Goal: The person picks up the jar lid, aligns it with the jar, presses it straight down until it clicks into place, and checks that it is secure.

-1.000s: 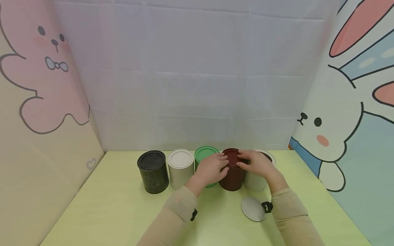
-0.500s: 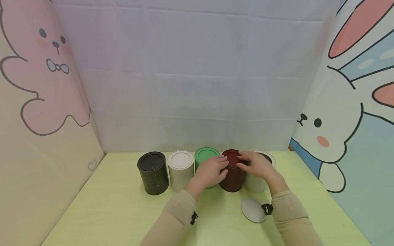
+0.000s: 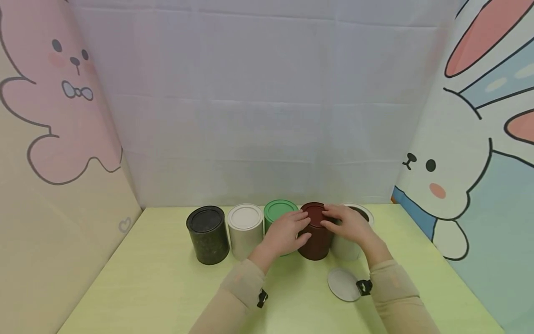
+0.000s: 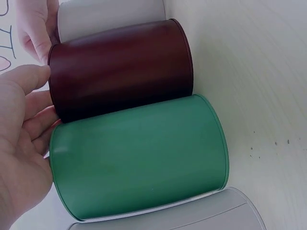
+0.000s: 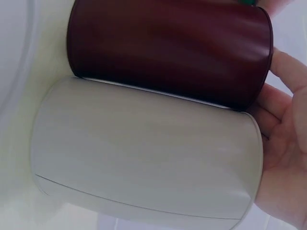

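A dark red canister (image 3: 315,241) stands fourth from the left in a row of canisters, its dark red lid (image 3: 315,215) on. My left hand (image 3: 284,233) curls its fingers over the left side of the lid's rim, thumb apart at the front. From the right, my right hand (image 3: 349,223) holds the rim between bent fingers and thumb. In the left wrist view a thumb meets the rim; the right wrist view shows fingers (image 5: 271,103) at the lid end. Most fingertips there are hidden. Under my right hand is a white canister (image 3: 346,248), its dark inside showing.
A green canister (image 3: 280,209), a second white canister (image 3: 245,236) and a black canister (image 3: 208,241) stand to the left, all lidded. A round greyish lid (image 3: 343,284) lies on the yellow-green table (image 3: 167,287) near my right wrist. A pale cloth wall (image 3: 267,116) rises behind.
Both hands stay at the dark red lid with barely any motion. The left thumb shifts slightly. No canister moves relative to the table.
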A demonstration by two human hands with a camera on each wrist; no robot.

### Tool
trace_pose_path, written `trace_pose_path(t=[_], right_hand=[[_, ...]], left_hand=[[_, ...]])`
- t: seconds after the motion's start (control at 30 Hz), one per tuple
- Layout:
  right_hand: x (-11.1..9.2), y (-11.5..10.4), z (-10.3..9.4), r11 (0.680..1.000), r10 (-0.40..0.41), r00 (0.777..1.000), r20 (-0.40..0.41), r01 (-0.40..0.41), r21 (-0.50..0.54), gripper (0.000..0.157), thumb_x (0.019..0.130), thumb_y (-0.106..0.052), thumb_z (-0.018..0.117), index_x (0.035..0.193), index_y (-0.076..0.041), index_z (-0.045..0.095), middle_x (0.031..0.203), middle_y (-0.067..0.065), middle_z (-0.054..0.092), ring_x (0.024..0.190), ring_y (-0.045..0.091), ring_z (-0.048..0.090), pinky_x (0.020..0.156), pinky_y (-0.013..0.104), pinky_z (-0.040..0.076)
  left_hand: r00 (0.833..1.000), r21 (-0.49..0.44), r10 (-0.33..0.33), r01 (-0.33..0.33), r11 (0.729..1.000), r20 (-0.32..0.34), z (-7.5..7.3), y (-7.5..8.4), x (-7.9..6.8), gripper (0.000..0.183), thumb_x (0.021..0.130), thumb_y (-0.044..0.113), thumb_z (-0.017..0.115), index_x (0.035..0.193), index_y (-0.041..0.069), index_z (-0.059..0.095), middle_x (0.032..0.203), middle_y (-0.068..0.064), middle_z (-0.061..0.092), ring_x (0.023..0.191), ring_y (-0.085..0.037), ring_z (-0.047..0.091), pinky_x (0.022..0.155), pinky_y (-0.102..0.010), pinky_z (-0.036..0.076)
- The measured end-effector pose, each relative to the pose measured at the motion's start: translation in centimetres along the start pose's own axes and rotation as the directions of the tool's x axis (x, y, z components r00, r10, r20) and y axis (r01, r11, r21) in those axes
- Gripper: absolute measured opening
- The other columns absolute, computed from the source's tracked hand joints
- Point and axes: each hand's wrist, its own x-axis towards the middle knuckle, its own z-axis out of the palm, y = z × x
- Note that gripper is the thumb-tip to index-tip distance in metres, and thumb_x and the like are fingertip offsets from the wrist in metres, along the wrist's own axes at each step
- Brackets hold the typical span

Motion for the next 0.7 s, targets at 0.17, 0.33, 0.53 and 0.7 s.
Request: trace_pose_path(t=[0.17,0.33,0.53,0.7], right_hand=[[-0.4,0.4,0.5,1.0,-0.021,0.998,-0.054,0.021,-0.007,0.04,0.092,-0.023,0.071,0.122,0.003,0.069,0.134,0.022,0.059,0.127,0.042,0.051,0.11,0.06,0.031],[-1.0,0.6,1.0,0.994,-0.11,0.966,-0.236,0.104,-0.039,0.036,0.087,-0.017,0.077,0.117,0.001,0.071,0.118,0.018,0.068,0.115,0.04,0.058,0.107,0.059,0.035],[-2.7,0.7,1.1,0.975,-0.215,0.891,-0.4,0.222,-0.028,0.038,0.077,-0.003,0.08,0.114,0.0,0.072,0.113,0.014,0.07,0.109,0.038,0.059,0.098,0.048,0.042],[-4.5,0.4,0.8,0.952,-0.274,0.86,-0.431,0.305,0.003,0.043,0.073,0.003,0.08,0.115,0.0,0.072,0.112,0.01,0.071,0.106,0.032,0.06,0.1,0.026,0.038]], left_hand=[[1.0,-0.003,-0.027,0.027,1.0,-0.004,0.0,0.2,0.3,0.041,0.099,0.033,0.06,0.131,0.007,0.065,0.137,-0.007,0.059,0.132,-0.021,0.05,0.112,-0.033,0.036],[0.998,-0.004,-0.058,0.058,0.998,-0.03,0.1,0.4,0.5,0.041,0.099,0.034,0.06,0.131,0.009,0.066,0.134,-0.006,0.061,0.13,-0.02,0.052,0.11,-0.033,0.038],[0.972,-0.014,0.046,-0.051,0.999,-0.228,1.0,1.2,-0.2,0.037,0.094,0.026,0.067,0.126,0.007,0.068,0.131,-0.009,0.063,0.126,-0.024,0.056,0.109,-0.04,0.04],[0.904,-0.032,0.174,-0.202,0.979,-0.39,2.0,2.8,-1.2,0.033,0.089,0.02,0.073,0.117,0.004,0.072,0.123,-0.011,0.068,0.119,-0.025,0.06,0.106,-0.039,0.044]])
